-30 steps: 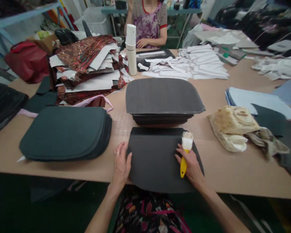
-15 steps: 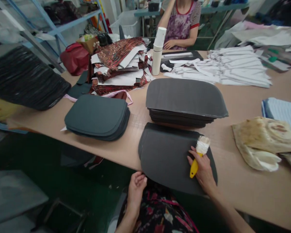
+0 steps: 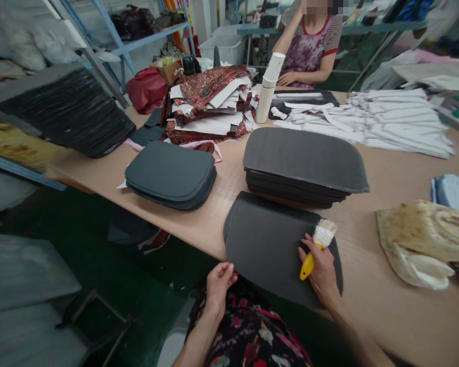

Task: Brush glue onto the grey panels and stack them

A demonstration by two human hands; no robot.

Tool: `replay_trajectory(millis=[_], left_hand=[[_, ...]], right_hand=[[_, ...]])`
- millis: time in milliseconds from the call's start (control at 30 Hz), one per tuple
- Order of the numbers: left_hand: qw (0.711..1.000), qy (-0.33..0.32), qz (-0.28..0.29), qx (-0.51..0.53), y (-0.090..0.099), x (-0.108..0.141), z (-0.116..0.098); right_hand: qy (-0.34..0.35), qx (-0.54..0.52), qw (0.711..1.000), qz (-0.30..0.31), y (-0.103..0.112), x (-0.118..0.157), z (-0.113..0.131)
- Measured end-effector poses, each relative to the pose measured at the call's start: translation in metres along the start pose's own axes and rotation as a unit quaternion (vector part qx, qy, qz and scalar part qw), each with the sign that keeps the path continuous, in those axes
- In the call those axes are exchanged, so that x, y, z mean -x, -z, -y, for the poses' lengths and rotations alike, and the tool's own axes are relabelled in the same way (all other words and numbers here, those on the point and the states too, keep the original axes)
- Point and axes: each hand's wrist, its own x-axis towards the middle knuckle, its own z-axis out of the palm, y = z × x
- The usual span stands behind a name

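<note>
My right hand lies over the near stack of dark grey rounded panels and grips a paintbrush by its yellow handle. The brush's pale, wrapped head points away from me. At the table's front edge my left hand has its fingers curled together beside the left corner of the stack. Whether they pinch anything is hidden. A taller stack of similar grey panels stands just behind. To the left sits a stack of dark green-grey panels.
Patterned fabric pieces are piled at the back, beside a pale cylinder and white strips. A stained cloth bag lies right. A tall dark stack leans at left. Another person sits across the table.
The camera view has turned a little to the left, so the background shifts right. My left hand's fingers have drawn closer together; my right hand keeps its hold on the paintbrush.
</note>
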Motion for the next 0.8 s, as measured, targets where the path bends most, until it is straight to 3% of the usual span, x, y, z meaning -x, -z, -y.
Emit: replay_trajectory(millis=[333, 567, 800], left_hand=[[0.998, 0.001, 0.01, 0.069, -0.002, 0.001, 0.0], [0.999, 0.005, 0.018, 0.038, -0.002, -0.003, -0.005], [1.0, 0.001, -0.021, -0.009, 0.0, -0.012, -0.005]], right_hand=[[0.003, -0.002, 1.0, -0.004, 0.002, -0.001, 0.001], [0.002, 0.001, 1.0, -0.008, 0.003, -0.003, 0.003], [0.0, 0.009, 1.0, -0.006, 0.003, -0.003, 0.005]])
